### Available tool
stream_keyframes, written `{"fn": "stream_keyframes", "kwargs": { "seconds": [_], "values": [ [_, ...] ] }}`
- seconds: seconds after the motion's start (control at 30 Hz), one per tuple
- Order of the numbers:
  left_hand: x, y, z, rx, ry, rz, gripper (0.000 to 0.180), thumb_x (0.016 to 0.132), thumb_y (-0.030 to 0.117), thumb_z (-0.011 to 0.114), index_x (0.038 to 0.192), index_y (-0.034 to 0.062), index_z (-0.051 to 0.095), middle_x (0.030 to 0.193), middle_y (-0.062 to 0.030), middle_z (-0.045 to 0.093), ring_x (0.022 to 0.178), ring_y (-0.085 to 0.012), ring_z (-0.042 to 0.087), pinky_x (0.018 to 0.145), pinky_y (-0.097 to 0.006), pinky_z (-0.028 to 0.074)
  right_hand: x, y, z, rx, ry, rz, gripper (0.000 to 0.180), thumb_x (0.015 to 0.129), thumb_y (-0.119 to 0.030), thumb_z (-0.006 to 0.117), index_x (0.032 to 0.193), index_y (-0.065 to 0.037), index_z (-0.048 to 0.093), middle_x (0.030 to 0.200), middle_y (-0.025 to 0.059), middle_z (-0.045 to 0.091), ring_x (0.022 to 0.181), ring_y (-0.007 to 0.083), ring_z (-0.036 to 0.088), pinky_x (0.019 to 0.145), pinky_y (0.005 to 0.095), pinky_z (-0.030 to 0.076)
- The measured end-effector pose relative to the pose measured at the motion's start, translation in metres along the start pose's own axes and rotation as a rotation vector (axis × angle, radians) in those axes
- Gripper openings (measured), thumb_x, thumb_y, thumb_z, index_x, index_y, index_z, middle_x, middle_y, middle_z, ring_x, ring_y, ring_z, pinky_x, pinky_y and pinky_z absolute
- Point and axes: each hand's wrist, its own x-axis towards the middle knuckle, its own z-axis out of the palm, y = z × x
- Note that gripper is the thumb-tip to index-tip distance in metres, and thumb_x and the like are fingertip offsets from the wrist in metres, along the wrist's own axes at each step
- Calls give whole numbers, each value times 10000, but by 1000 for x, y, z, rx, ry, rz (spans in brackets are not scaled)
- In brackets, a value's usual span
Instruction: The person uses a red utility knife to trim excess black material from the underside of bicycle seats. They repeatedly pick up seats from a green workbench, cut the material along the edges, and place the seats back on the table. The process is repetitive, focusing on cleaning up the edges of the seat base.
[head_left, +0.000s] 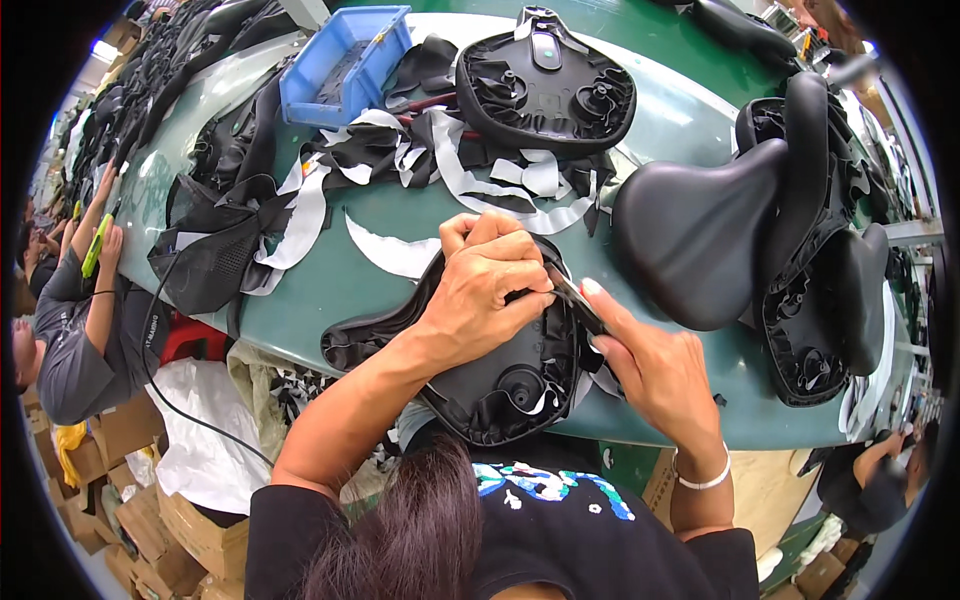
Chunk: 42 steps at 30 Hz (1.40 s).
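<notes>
A black bicycle saddle (490, 375) lies underside up at the table's near edge, its narrow nose toward the left. My left hand (490, 275) is closed over its far rim, fingers pinching the edge of the black cover. In my right hand (655, 370), at the saddle's right rim, is a slim dark metal hand tool (578, 303). Its tip meets the rim beside my left fingertips; my fingers hide much of it, so its exact kind is unclear. A curved white-backed offcut (385, 247) lies just beyond my left hand.
Another upturned saddle (545, 115) sits at the back, near a blue bin (345, 75) and scattered black and white cover scraps (460, 170). Several finished-looking saddles (700, 235) are stacked at right. A black cord (165, 390) hangs at left, where a co-worker (85, 320) holds a yellow-green tool.
</notes>
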Motion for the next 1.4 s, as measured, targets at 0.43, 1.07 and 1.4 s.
{"fn": "stream_keyframes", "kwargs": {
  "seconds": [0.43,1.07,1.4],
  "values": [
    [-6,-12,-27,-523,488,-327,87,768,74,743,826,38,689,877,-17,580,927,-146,513,866,-299,389,-37,-33,-12,-404,-97,17,526,823,-136,636,1336,-202,540,561,92,548,471,294,506,473,386,337],
    [-3,-3,-128,210,3,-160,211,757,163,748,859,42,608,876,-69,558,814,-243,555,747,-336,459,-3,-17,-37,-567,-195,-82,529,828,-154,629,1342,-223,528,541,75,518,469,258,521,475,382,367],
    [70,-10,-51,-1298,232,-432,385,965,295,534,644,118,417,556,62,358,482,-51,302,447,-213,225,-38,-10,-17,-431,-123,74,549,846,-167,636,1372,-162,481,655,115,603,506,299,555,498,393,407]
  ]
}}
